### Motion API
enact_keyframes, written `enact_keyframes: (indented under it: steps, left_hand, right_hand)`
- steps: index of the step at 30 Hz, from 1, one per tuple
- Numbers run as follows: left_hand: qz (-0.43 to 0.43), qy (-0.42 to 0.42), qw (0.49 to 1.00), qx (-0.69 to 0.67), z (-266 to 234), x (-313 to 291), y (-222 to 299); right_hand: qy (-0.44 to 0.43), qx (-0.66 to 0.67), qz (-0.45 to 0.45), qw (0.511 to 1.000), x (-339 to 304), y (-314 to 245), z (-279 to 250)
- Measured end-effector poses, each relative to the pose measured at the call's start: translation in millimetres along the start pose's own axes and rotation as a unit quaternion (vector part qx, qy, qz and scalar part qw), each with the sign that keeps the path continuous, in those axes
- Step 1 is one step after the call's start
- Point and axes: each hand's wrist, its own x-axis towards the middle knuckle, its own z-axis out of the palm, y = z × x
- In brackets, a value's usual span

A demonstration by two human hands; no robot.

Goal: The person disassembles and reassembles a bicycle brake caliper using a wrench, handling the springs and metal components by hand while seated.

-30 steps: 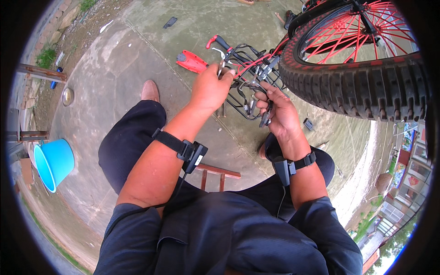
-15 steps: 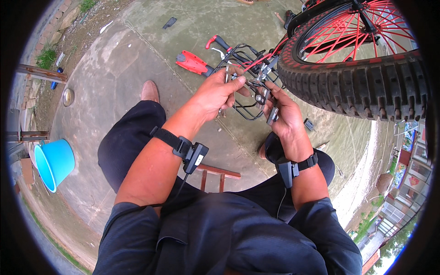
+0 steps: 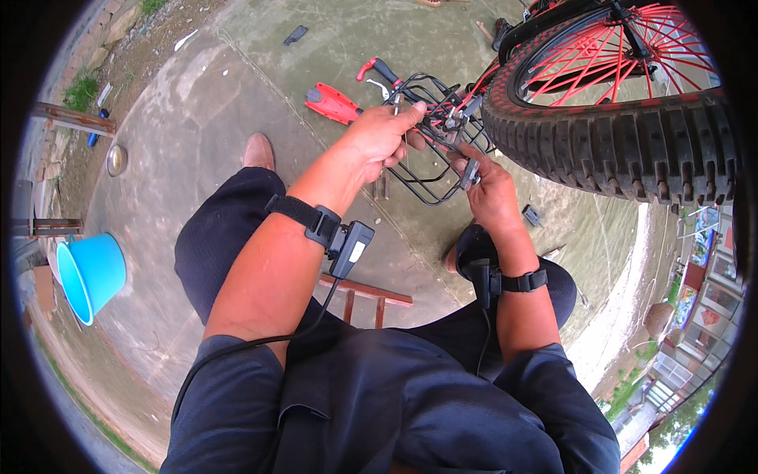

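My left hand [image 3: 379, 141] is closed round a slim silver metal tool [image 3: 398, 103], mostly hidden by the fingers; its kind I cannot tell. To its right, my right hand [image 3: 493, 189] pinches a small grey, block-like metal part [image 3: 470, 171], apparently part of a bicycle brake. Both hands work beside the thick knobbly tyre [image 3: 616, 154] of a bicycle wheel with red spokes. A black wire basket [image 3: 422, 192] lies below and behind the hands, with red cables and metal fittings [image 3: 450, 120] between them.
A handlebar grip in black and red [image 3: 380, 69] and a red-and-black flat piece [image 3: 332, 103] lie beyond my left hand. Small dark objects [image 3: 295, 35] rest on the concrete. A blue bucket [image 3: 93, 276] stands far left. A reddish-brown stool frame [image 3: 367, 292] shows between my legs.
My left hand has moved slightly up with the tool. My right hand has turned and closed in on the grey part, which now sits nearer the basket's edge.
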Motion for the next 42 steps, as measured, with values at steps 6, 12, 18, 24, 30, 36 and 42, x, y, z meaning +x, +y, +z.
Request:
enact_keyframes:
  steps: [6,12,18,24,30,36,42]
  left_hand:
    - [0.001,0.03,0.997,-0.077,9.1,3.4,1.1]
    - [0.008,0.012,0.997,-0.077,13.0,11.1,-1.2]
    - [0.005,0.005,0.998,-0.066,12.8,9.7,-1.9]
    - [-0.001,0.007,0.998,-0.057,11.6,5.0,-2.2]
    - [-0.031,0.01,0.998,-0.051,7.7,1.7,-8.1]
    - [-0.032,0.042,0.996,-0.075,-6.7,4.8,-23.3]
    - [-0.013,0.054,0.998,-0.019,-7.5,4.3,-29.9]
  right_hand:
    - [0.076,-0.127,-0.071,0.986,1.4,-7.5,0.4]
    - [0.101,-0.029,-0.026,0.994,4.7,1.1,2.4]
    - [0.115,0.127,0.001,0.985,7.1,-8.3,8.5]
    - [0.113,0.129,0.01,0.985,7.9,-5.2,8.4]
    - [0.111,0.138,0.024,0.984,7.1,-3.0,10.4]
    - [0.113,0.174,0.041,0.977,9.1,-0.8,14.0]
    - [0.101,0.172,0.1,0.975,8.5,0.5,11.5]
